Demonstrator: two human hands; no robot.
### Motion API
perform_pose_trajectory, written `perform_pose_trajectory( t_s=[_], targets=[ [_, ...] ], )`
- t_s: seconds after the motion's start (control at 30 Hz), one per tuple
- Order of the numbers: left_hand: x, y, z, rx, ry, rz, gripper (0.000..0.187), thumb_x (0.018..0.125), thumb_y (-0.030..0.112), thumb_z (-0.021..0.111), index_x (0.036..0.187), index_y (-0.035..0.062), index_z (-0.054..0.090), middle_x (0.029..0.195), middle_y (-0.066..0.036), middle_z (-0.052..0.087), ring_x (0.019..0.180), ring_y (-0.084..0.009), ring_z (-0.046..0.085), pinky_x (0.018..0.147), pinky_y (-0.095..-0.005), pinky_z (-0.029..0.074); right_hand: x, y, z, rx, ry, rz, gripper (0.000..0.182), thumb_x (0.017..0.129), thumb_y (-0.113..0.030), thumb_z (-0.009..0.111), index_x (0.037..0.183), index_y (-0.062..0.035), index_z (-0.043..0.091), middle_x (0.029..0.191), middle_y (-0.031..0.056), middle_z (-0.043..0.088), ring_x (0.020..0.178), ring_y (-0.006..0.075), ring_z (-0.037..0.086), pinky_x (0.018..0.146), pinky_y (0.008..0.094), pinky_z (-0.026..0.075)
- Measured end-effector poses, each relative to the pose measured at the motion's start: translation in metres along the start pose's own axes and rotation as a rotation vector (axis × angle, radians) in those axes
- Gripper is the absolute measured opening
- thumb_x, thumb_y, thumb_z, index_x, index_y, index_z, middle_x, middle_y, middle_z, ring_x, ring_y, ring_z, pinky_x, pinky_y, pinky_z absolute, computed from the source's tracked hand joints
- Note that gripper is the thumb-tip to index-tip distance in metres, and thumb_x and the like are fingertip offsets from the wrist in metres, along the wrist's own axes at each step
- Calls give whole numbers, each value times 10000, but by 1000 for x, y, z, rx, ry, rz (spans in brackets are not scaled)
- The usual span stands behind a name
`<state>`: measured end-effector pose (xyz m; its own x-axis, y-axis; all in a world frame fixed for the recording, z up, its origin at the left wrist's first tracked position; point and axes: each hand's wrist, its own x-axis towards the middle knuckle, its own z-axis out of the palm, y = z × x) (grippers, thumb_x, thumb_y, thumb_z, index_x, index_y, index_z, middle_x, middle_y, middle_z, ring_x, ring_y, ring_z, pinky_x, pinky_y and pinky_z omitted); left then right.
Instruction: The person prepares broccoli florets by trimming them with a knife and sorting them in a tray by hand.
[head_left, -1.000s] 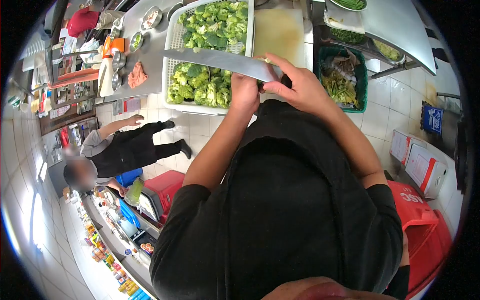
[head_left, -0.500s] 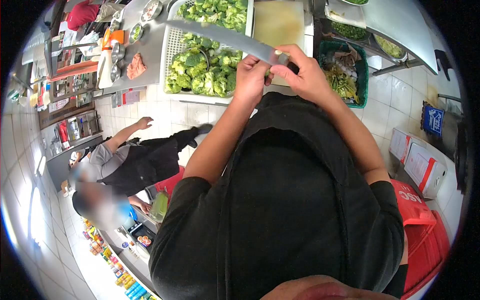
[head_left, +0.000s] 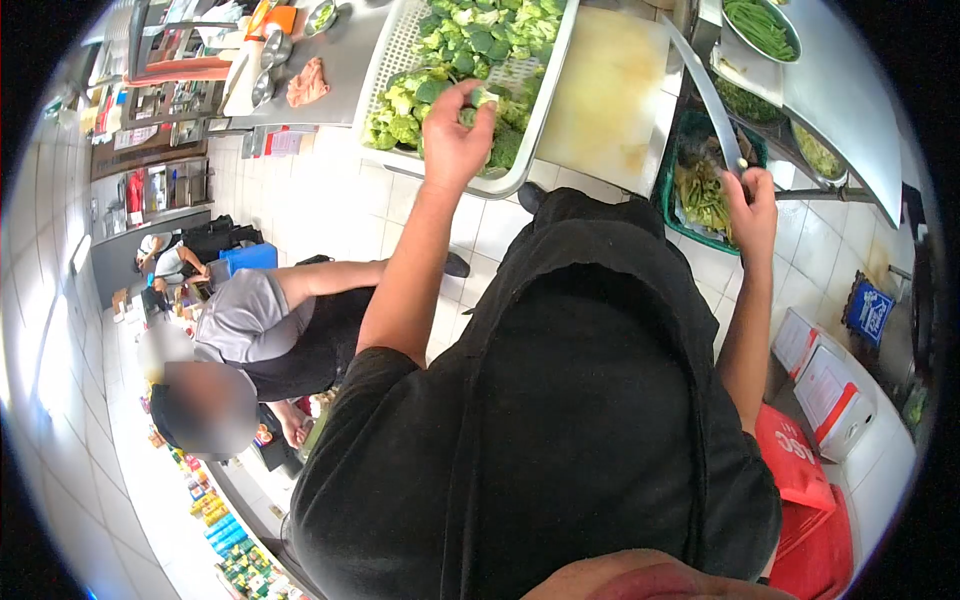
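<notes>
My left hand [head_left: 456, 140] is over the near end of a white perforated tray [head_left: 541, 150], with a pale-stemmed broccoli floret [head_left: 484, 97] between thumb and fingers. Many cut broccoli florets [head_left: 490, 40] lie heaped in the tray. Out to the right, my right hand [head_left: 752, 212] is closed on a long knife [head_left: 706, 85], its blade pointing up and away. A small pale bit shows by the knife's heel; what it is I cannot make out. Below the knife stands a green basket [head_left: 668, 190] holding trimmings [head_left: 699, 195].
A stained cutting board [head_left: 605, 90] lies right of the tray. Green beans fill a bowl [head_left: 760, 28] on the right-hand steel shelf. Metal bowls [head_left: 275, 50] and a pinkish cloth [head_left: 307, 84] sit on the left counter. A co-worker [head_left: 260, 320] stands at left; red bins [head_left: 800, 480] are behind right.
My hands have parted. The left moved over the broccoli tray with a floret; the right carried the knife right, over the green basket. The view has shifted, and the co-worker has moved closer.
</notes>
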<state>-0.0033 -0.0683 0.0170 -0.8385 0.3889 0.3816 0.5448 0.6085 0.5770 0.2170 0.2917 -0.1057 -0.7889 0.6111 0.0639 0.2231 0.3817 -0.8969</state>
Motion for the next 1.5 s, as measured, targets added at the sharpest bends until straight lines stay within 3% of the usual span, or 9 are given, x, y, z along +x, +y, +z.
perform_pose_trajectory(
  t_s=[0.27, 0.43, 0.57, 0.67, 0.83, 0.97, 1.07, 1.27, 1.5],
  targets=[
    [12, -18, 5, 399, -290, 205, 283, 862, 229, 678, 1113, 99, 676, 1065, -122, 675, 957, -335, 658, 781, -426, 554, -7, 61, -1, -33, 23, 122, 292, 908, -259, 734, 1008, -35, 577, 864, 71, 649, 760, 142, 580, 689, 310, 481],
    [21, -26, 18, 434, -508, 281, 307, 845, 253, 682, 1112, 102, 674, 964, -143, 649, 921, -354, 642, 795, -449, 540, -4, 90, 8, -201, 67, 169, 375, 917, -373, 707, 1116, -67, 617, 910, 156, 692, 768, 245, 640, 726, 367, 515],
    [27, -31, 20, 316, -649, 254, 337, 845, 250, 697, 1142, 93, 677, 979, -152, 661, 945, -359, 642, 812, -435, 539, -5, 115, 15, -254, 1, 324, 436, 916, -384, 692, 1156, -24, 639, 986, 200, 703, 893, 295, 685, 792, 380, 520],
    [35, -53, 21, 104, -531, 249, 356, 842, 262, 725, 1151, 90, 684, 1012, -146, 678, 906, -331, 657, 812, -405, 545, -13, 123, 20, -363, 76, 266, 481, 911, -379, 696, 1185, 11, 636, 997, 207, 700, 911, 299, 682, 812, 368, 517],
    [79, -89, 2, 11, -449, 31, 351, 841, 265, 735, 1146, 97, 694, 1031, -131, 686, 837, -303, 670, 796, -391, 552, -21, 90, 20, -264, 53, 392, 519, 942, -372, 669, 1218, 64, 616, 1049, 215, 700, 934, 260, 674, 828, 340, 511],
    [113, -135, 9, 247, -478, 123, 343, 850, 245, 709, 1167, 115, 685, 1084, -113, 673, 890, -306, 673, 812, -413, 557, -21, 105, 32, -244, 124, 261, 510, 931, -351, 695, 1255, 33, 608, 864, 79, 670, 681, 98, 561, 580, 253, 442],
    [125, -156, 24, 421, -567, 320, 323, 848, 210, 684, 1158, 120, 676, 1117, -102, 648, 963, -314, 665, 821, -436, 558, -15, 51, 42, -144, 97, 322, 495, 933, -325, 696, 1220, 68, 608, 924, 130, 687, 733, 139, 604, 653, 287, 489],
    [144, -147, 43, 559, -856, 413, 327, 843, 102, 653, 1168, 92, 669, 1201, -95, 613, 1070, -312, 636, 880, -441, 561, -14, 0, 70, -18, 115, 342, 463, 956, -250, 678, 1305, 30, 561, 929, 93, 685, 762, 118, 600, 654, 259, 477],
    [142, -153, 51, 677, -921, 524, 190, 764, 47, 684, 950, 10, 694, 1066, -148, 605, 1001, -343, 649, 826, -456, 573, -26, -46, 87, -33, 163, 354, 417, 941, -222, 698, 1257, 27, 589, 893, 71, 671, 790, 94, 590, 682, 249, 477]
  ],
)
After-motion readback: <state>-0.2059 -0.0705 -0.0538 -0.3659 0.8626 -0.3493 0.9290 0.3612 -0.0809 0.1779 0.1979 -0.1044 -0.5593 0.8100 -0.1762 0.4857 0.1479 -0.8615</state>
